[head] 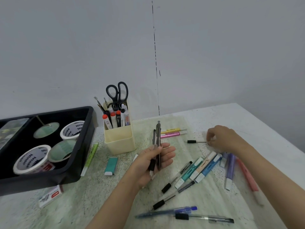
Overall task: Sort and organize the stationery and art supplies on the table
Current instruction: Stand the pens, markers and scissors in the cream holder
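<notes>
Nearby, cream holder (118, 140) with scissors (117, 93), black tray (41, 181), scattered highlighters (208, 168)

Cut off at the left edge: black tray (85, 134). Tucked half under it: red-and-white box (51, 195). Sunk out of sight in the cream holder (118, 141): blades of the scissors (117, 93), lower halves of the markers (115, 120). Buried in the left hand (153, 162): lower ends of the pens (157, 138). Masked by the right hand (221, 138): its own fingertips and the rear end of the black-grip pen (192, 141). Too small to read: print on the highlighters (204, 167)
</notes>
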### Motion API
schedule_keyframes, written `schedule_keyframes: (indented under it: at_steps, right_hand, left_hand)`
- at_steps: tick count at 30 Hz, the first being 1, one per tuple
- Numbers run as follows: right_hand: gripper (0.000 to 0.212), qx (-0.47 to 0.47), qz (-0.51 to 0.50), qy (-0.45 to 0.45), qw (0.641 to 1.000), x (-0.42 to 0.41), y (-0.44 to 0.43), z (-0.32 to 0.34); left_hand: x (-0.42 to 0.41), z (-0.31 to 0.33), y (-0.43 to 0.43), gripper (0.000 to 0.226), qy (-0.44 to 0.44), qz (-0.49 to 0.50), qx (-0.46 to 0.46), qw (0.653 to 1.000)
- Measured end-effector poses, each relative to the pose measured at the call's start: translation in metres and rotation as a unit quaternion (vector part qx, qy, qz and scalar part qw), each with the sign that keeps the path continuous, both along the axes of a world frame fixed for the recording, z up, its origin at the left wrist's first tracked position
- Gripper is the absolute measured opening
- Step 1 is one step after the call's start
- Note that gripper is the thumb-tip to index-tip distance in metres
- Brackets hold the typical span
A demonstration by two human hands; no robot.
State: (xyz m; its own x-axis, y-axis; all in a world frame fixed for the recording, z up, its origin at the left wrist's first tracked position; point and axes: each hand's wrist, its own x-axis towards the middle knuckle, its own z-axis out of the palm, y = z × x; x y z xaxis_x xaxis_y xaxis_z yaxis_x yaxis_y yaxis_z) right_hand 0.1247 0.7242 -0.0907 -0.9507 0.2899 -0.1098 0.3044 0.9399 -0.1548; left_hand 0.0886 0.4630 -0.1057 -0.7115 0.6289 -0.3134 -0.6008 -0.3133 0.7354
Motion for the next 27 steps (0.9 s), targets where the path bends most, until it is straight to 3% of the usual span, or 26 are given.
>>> schedule_keyframes:
  at_steps: [2, 4, 7, 9, 15, 18, 27]
  right_hand:
    - [0.009, -0.029, 0.012, 0.013, 0.999, 0.000, 0.003, -0.001]
    - [0.015, -0.130, 0.019, 0.054, 0.990, 0.000, 0.002, 0.005]
    - [0.012, -0.329, 0.066, 0.121, 0.934, 0.002, -0.013, 0.029]
    - [0.009, -0.415, 0.114, 0.105, 0.897, 0.004, -0.026, 0.051]
    - [0.023, -0.353, 0.205, -0.054, 0.911, -0.006, -0.062, 0.081]
    - [0.029, -0.351, 0.168, -0.021, 0.921, -0.016, -0.075, 0.074]
    - [0.033, -0.447, 0.054, 0.091, 0.888, -0.016, -0.091, 0.051]
  left_hand:
    - [-0.001, 0.000, 0.000, 0.020, 0.001, 0.012, -0.003, 1.000]
    - [-0.001, -0.001, 0.000, 0.025, 0.006, 0.031, -0.009, 0.999]
    - [-0.004, -0.001, -0.002, 0.020, 0.003, 0.064, -0.012, 0.998]
    - [-0.005, -0.001, -0.003, 0.020, -0.002, 0.068, -0.016, 0.998]
    - [-0.001, 0.002, -0.005, 0.029, 0.043, -0.026, -0.062, 0.997]
    - [0.006, 0.004, -0.005, 0.030, 0.049, -0.061, -0.056, 0.995]
    - [0.007, -0.002, -0.005, 0.030, 0.103, -0.021, -0.059, 0.993]
